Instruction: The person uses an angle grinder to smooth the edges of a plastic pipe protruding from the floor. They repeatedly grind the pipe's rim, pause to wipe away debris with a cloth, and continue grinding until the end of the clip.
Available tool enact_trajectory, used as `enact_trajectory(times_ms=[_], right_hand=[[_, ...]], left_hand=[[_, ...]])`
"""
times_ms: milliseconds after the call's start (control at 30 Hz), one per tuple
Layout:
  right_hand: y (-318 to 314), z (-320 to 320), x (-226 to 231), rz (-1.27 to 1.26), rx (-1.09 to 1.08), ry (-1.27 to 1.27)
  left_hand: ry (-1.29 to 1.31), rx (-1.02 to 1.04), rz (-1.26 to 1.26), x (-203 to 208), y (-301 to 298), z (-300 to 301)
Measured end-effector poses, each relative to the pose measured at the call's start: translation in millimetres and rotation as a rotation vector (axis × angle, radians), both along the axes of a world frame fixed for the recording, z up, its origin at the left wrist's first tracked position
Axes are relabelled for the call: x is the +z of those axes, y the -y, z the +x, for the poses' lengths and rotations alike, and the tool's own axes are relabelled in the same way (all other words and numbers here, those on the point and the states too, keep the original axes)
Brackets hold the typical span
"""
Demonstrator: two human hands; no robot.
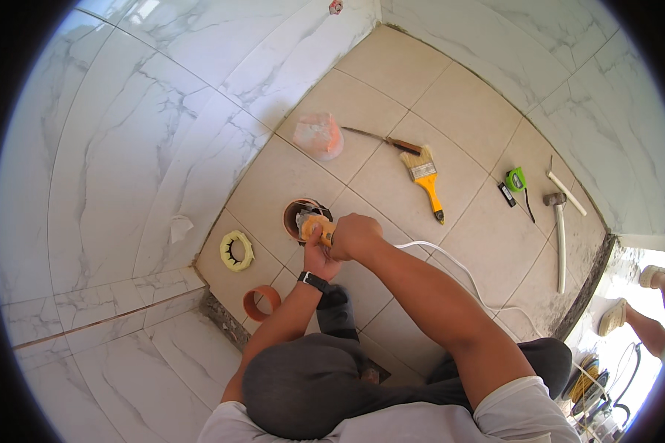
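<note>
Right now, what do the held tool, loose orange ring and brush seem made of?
Held tool: probably plastic, with dull orange casing. Loose orange ring: likely plastic; smooth, matte, thin wall. Brush: fibrous bristles; grey band, probably metal; smooth yellow handle, wood or plastic.

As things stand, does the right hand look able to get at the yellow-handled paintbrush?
Probably yes, if it lets go: the right hand grips the yellow power tool, but nothing visible stands between that hand and the yellow-handled paintbrush.
</note>
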State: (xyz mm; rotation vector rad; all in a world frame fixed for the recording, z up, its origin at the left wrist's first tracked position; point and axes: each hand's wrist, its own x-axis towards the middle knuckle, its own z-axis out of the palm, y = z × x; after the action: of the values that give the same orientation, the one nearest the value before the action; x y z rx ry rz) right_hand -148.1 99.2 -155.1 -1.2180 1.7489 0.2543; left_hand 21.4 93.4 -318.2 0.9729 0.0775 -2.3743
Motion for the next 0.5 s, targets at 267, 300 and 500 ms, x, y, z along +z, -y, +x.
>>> enact_trajectory(times_ms=[267,300,500], right_hand=[[10,6,-4,0.006,0.015,-0.025],[12,8,-4,0.012,0.022,-0.028],[26,17,-1,0.048,0.033,-0.044]], left_hand=[[-0.041,0.019,0.006,8,3,-4],[-0.053,0.014,0.012,9,4,-4],[-0.100,0.012,0.063,19,7,-2]])
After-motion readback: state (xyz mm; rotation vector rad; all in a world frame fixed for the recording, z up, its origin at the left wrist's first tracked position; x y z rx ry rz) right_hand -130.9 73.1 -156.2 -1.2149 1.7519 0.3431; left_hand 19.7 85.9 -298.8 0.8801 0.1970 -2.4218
